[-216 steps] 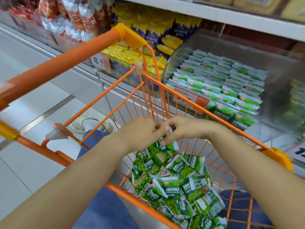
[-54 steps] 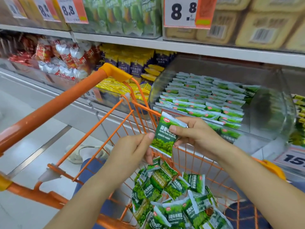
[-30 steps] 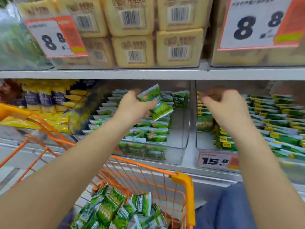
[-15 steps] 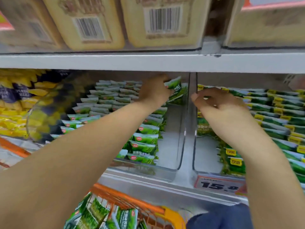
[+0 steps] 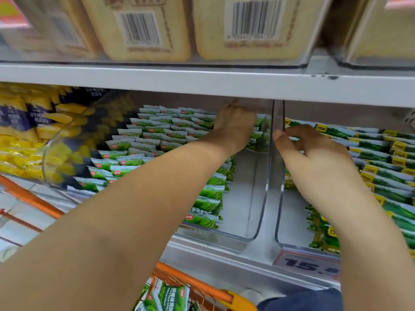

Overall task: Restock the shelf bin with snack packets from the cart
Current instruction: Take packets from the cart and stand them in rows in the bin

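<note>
A person leans toward a shop shelf, both bare arms reaching forward. The left hand [image 5: 235, 126] is deep at the back right corner of a clear plastic shelf bin [image 5: 256, 230], just under the shelf board above, its back toward the camera. Its fingers are hidden behind the hand, so it cannot be told how far they are curled; green snack packets [image 5: 258, 138] show just past it at the back of the bin, touching the hand, and it appears to be setting them there. Rows of matching green packets fill the left and middle of the bin, overlapping from back to front, while a strip of bare bin floor runs along its right wall. The right hand [image 5: 314, 153] is at the top edge of the clear wall between this bin and a neighbouring bin [image 5: 278, 239], thumb against the wall, fingers bent and reaching into the neighbour over yellow-labelled green packets [image 5: 370, 149]; whether it holds anything cannot be told. Below, at the bottom edge, an orange cart [image 5: 202, 286] holds more green packets. The risks, as a judgement: packets let go at the back corner could flop flat onto the bare strip instead of standing in a row; the left forearm, lying low over the front rows, could drag them out of line; and the right hand could knock the neighbour's stock or mix the two products.
</note>
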Tool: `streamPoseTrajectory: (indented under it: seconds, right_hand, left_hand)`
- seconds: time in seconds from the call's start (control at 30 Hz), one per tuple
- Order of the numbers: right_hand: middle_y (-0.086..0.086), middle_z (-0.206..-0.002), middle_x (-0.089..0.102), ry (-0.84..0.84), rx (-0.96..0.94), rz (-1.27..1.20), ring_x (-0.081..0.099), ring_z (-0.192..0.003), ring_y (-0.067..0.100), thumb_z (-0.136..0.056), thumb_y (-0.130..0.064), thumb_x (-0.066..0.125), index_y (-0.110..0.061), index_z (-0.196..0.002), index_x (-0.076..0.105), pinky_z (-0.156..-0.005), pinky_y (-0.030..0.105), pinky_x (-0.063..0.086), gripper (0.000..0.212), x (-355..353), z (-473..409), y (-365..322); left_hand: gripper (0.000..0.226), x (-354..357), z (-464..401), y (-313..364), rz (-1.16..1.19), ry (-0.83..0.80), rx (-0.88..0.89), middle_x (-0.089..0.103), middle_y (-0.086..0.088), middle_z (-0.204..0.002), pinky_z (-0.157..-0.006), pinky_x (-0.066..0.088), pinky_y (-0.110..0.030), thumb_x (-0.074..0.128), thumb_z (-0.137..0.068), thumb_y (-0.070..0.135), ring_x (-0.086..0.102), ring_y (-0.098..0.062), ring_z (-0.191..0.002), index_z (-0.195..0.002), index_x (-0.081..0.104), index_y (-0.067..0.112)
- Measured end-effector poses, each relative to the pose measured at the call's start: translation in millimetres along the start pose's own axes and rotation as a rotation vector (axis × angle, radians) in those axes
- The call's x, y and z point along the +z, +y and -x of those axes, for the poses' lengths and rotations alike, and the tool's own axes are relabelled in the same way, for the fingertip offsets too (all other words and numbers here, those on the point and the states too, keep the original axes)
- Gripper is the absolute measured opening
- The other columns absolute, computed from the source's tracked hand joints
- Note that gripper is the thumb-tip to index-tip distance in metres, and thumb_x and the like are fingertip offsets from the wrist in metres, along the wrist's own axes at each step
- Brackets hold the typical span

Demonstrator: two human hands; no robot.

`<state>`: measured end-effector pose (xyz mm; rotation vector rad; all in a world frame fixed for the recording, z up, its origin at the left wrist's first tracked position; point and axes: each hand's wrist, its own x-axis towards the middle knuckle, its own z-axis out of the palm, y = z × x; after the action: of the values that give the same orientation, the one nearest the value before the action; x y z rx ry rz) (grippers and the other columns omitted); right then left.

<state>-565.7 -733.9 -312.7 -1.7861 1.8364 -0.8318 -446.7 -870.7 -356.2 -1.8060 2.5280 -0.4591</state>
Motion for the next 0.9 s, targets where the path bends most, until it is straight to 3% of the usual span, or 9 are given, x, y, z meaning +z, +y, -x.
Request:
streamPoseTrajectory:
  seconds: [0.1, 0.2, 0.37, 0.53, 0.73, 0.9]
  right_hand:
    - [0.004, -0.081, 0.054, -0.007, -0.001, -0.005, 0.045, -0.082, 0.022, -0.096, -0.049, 0.037, -0.024, -0.124, 0.053, -0.068, 0.03, 0.033, 0.041, 0, 1, 0]
    - [0.004, -0.078, 0.055, -0.011, -0.007, -0.008, 0.047, -0.081, 0.023, -0.097, -0.048, 0.036, -0.023, -0.123, 0.053, -0.068, 0.031, 0.035, 0.04, 0, 1, 0]
    - [0.012, -0.097, 0.066, 0.016, -0.014, 0.048, 0.056, -0.094, 0.031, -0.097, -0.048, 0.037, -0.021, -0.123, 0.053, -0.071, 0.034, 0.038, 0.04, 2, 2, -2]
    - [0.01, -0.091, 0.064, 0.002, -0.002, 0.033, 0.048, -0.079, 0.025, -0.097, -0.048, 0.036, -0.022, -0.123, 0.052, -0.07, 0.034, 0.04, 0.04, 0, 2, -3]
    - [0.001, -0.084, 0.062, -0.041, 0.003, 0.046, 0.046, -0.08, 0.022, -0.096, -0.05, 0.035, -0.022, -0.122, 0.051, -0.069, 0.033, 0.038, 0.041, -2, 2, -3]
    - [0.01, -0.109, 0.064, -0.091, -0.016, 0.16, 0.054, -0.102, 0.033, -0.097, -0.05, 0.033, -0.019, -0.127, 0.05, -0.08, 0.035, 0.045, 0.046, -4, 3, -6]
  left_hand:
    - [0.057, -2, 2, 2, -0.073, 0.022, 0.009, 0.041, -0.012, -0.141, -0.107, 0.027, -0.038, 0.062, -0.084, 0.009, 0.033, -0.031, -0.133, -0.138, 0.045, 0.014]
    - [0.07, -3, 2, 3, -0.042, 0.042, -0.053, 0.04, -0.012, -0.143, -0.106, 0.028, -0.038, 0.067, -0.078, 0.007, 0.034, -0.031, -0.133, -0.139, 0.034, 0.008]
    - [0.073, -6, -5, 3, 0.011, -0.151, -0.086, 0.044, -0.009, -0.141, -0.106, 0.027, -0.04, 0.07, -0.081, 0.034, 0.035, -0.03, -0.131, -0.142, 0.035, 0.016]
    - [0.059, 4, -11, 1, 0.011, -0.026, -0.174, 0.054, -0.007, -0.131, -0.104, 0.03, -0.04, 0.071, -0.08, 0.036, 0.044, -0.029, -0.125, -0.132, 0.048, 0.018]
    - [0.076, 7, -9, -7, 0.087, 0.004, -0.232, 0.051, -0.012, -0.132, -0.102, 0.031, -0.04, 0.069, -0.078, 0.056, 0.042, -0.031, -0.126, -0.131, 0.043, 0.007]
    - [0.044, -7, 18, -28, 0.361, 0.142, -0.237, 0.061, -0.009, -0.122, -0.094, 0.039, -0.038, 0.051, -0.093, 0.045, 0.05, -0.031, -0.119, -0.123, 0.056, 0.013]
